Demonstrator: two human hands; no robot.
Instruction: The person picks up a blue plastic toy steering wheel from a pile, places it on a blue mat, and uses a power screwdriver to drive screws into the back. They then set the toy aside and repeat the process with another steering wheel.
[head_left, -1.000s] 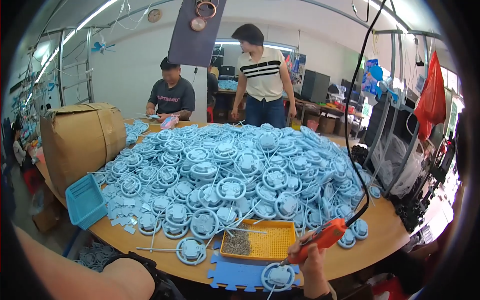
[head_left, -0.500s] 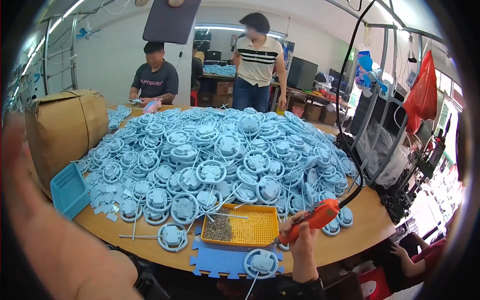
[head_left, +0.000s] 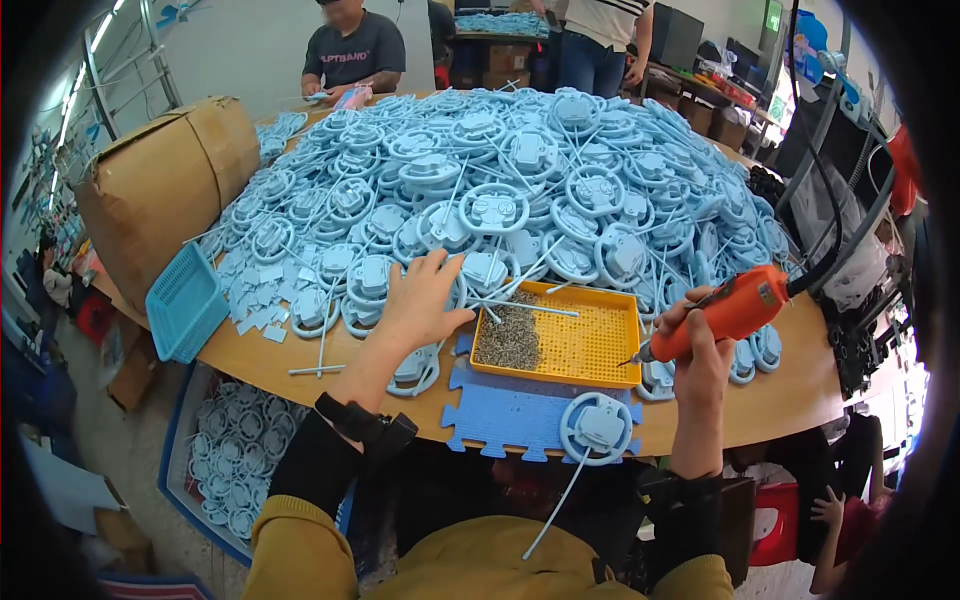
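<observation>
My left hand (head_left: 418, 302) is open, fingers spread over light-blue toy steering wheels at the pile's front edge; whether it touches one I cannot tell. In my right hand (head_left: 700, 352) is an orange electric screwdriver (head_left: 728, 312), its cord rising to the upper right and its tip by the right edge of a yellow tray (head_left: 600, 374). Small screws (head_left: 510, 338) fill the tray's left part, and a thin blue rod lies across its rim. Nearer me, one steering wheel (head_left: 598, 428) with a long rod lies at the right end of a blue foam mat (head_left: 505, 415).
A large pile of steering wheels (head_left: 530, 150) covers most of the wooden table (head_left: 270, 362). Flat blue pieces (head_left: 268, 305), a blue basket (head_left: 187, 303) and a cardboard box (head_left: 170, 185) are at left. Below stands a bin of wheels (head_left: 235, 455). Other people are across and at right.
My left hand has come from the near left to the pile's front edge. The view has tipped downward. My right hand still grips the screwdriver, now a little clear of the tray's corner.
</observation>
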